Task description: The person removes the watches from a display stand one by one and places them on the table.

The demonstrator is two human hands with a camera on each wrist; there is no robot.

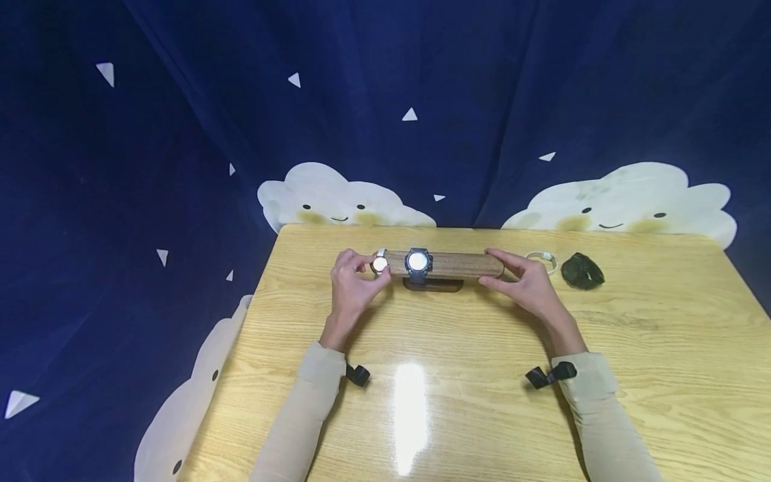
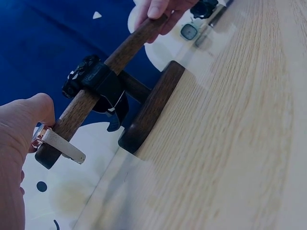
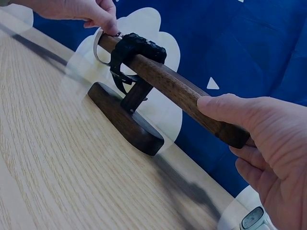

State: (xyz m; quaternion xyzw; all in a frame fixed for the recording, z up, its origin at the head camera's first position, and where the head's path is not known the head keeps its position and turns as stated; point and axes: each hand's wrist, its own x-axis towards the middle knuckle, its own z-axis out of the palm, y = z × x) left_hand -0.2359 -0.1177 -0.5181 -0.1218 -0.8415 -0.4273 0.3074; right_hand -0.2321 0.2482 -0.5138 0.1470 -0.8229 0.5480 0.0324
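Observation:
A dark wooden watch stand [image 1: 458,265] stands upright on the table, its bar held up by a post on an oval base [image 3: 122,122]. A black watch [image 1: 418,262] hangs around the bar left of its middle. Around the bar's left end sits a small watch with a white strap [image 2: 62,144]. My left hand [image 1: 352,281] pinches this watch's case between thumb and fingers. With thumb above and fingers beneath, my right hand [image 3: 273,143] grips the bar's right end. The underside of the left fingers is hidden.
Right of the stand lie a white-banded watch [image 1: 544,257] and a black watch with a bunched strap [image 1: 581,271]. The wooden table [image 1: 482,402] meets a dark blue curtain [image 1: 373,80] with cloud prints at its back edge.

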